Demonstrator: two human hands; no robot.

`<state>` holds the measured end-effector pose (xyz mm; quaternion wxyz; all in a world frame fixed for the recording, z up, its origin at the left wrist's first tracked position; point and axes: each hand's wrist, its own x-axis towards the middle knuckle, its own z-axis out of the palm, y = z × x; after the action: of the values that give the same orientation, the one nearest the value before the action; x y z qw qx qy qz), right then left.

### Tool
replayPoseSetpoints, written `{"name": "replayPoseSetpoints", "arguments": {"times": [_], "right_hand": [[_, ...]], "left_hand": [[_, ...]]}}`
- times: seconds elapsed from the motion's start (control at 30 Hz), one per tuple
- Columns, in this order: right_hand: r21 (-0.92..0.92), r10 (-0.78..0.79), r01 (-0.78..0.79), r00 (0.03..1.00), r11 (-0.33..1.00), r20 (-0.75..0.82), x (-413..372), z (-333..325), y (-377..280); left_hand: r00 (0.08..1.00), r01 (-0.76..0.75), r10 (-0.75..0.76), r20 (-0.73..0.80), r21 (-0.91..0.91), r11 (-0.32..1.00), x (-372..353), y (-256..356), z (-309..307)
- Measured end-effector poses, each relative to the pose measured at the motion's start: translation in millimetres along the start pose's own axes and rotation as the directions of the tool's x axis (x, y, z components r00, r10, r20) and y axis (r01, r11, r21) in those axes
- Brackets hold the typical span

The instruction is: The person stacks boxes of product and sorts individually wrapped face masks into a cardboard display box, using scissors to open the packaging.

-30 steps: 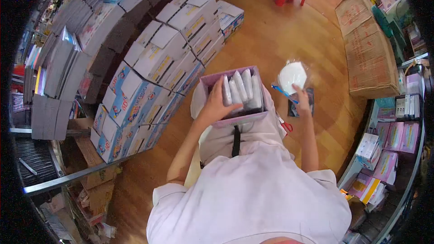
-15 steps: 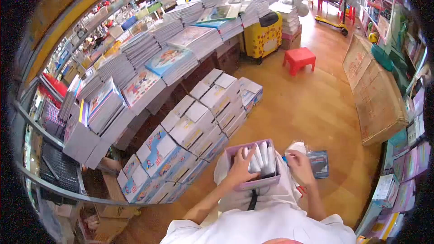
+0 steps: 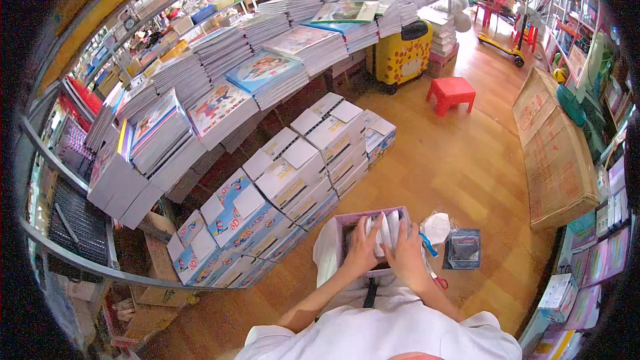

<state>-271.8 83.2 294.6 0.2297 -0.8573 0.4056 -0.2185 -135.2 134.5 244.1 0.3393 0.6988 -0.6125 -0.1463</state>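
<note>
Resting box (image 3: pixel 339 230) on lap (image 3: pixel 326 253), presumably freeing both hands, we have white packets (image 3: pixel 385 232) inside; left hand (image 3: pixel 361 252) and right hand (image 3: pixel 405 259) meet packets, fingers spread, likely steadying row; whether either grips, cannot tell; scissors (image 3: pixel 441 283) beside lap, apparently within reach

2 hands (image 3: pixel 361 250) (image 3: pixel 408 258) side by side, forearms (image 3: pixel 315 299) (image 3: pixel 437 299) converging forward.

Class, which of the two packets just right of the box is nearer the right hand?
The white packet; the dark packet lies farther from the right hand.

Fingers (image 3: pixel 403 232) on packets (image 3: pixel 386 228) in purple box (image 3: pixel 352 217)
</note>
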Motion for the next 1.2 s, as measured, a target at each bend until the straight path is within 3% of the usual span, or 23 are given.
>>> {"name": "replayPoseSetpoints", "arguments": {"times": [0.1, 0.2, 0.33, 0.43, 0.47, 0.57, 0.6, 0.7, 0.83, 0.97, 1.03, 1.2], "right_hand": [[0.091, -0.073, 0.076, 0.997, 0.993, -0.040, -1, -1, -4], [-0.084, -0.152, 0.150, 0.988, 0.985, -0.020, -9, 15, -16], [0.121, -0.109, 0.127, 0.984, 0.985, -0.143, 3, 10, -13], [0.339, 0.024, -0.022, 1.000, 0.941, -0.002, 9, 13, 9], [0.534, 0.173, -0.307, 0.942, 0.788, 0.287, 14, -1, 0], [0.637, 0.125, -0.300, 0.944, 0.710, 0.304, 14, 4, -6], [0.611, 0.083, -0.167, 0.983, 0.774, 0.163, 14, 24, 3], [0.611, 0.123, -0.290, 0.946, 0.737, 0.301, 24, 29, 18], [0.722, 0.286, -0.584, 0.812, 0.371, 0.509, 35, 24, 29], [0.741, 0.194, -0.481, 0.874, 0.469, 0.445, 31, 38, 45], [0.759, 0.173, -0.474, 0.878, 0.446, 0.447, 27, 38, 51], [0.760, 0.197, -0.472, 0.881, 0.446, 0.431, 20, 20, 44]], "left_hand": [[0.999, -0.031, 0.031, 0.006, -0.017, 0.999, 3, -7, 3], [0.993, 0.019, -0.009, 0.121, -0.079, 0.997, 5, -7, -9], [0.999, -0.002, 0.007, 0.040, -0.115, 0.993, 1, -8, -9], [1.000, 0.013, -0.011, 0.019, -0.106, 0.994, -2, -5, -14], [0.999, 0.032, -0.030, 0.033, -0.070, 0.997, -7, -6, -19], [0.992, 0.124, -0.124, 0.029, 0.010, 0.992, -13, 15, -43], [0.989, 0.137, -0.138, 0.045, 0.010, 0.990, -13, 9, -42], [0.992, 0.120, -0.116, -0.051, 0.107, 0.987, -16, 18, -41], [0.996, 0.089, -0.089, -0.010, 0.208, 0.974, -10, 25, -39], [0.983, 0.157, -0.179, 0.037, 0.329, 0.931, 0, 22, -28], [0.978, 0.170, -0.202, 0.054, 0.357, 0.919, 4, 19, -20], [0.994, 0.099, -0.105, 0.010, 0.250, 0.963, -2, 10, -20]]}}
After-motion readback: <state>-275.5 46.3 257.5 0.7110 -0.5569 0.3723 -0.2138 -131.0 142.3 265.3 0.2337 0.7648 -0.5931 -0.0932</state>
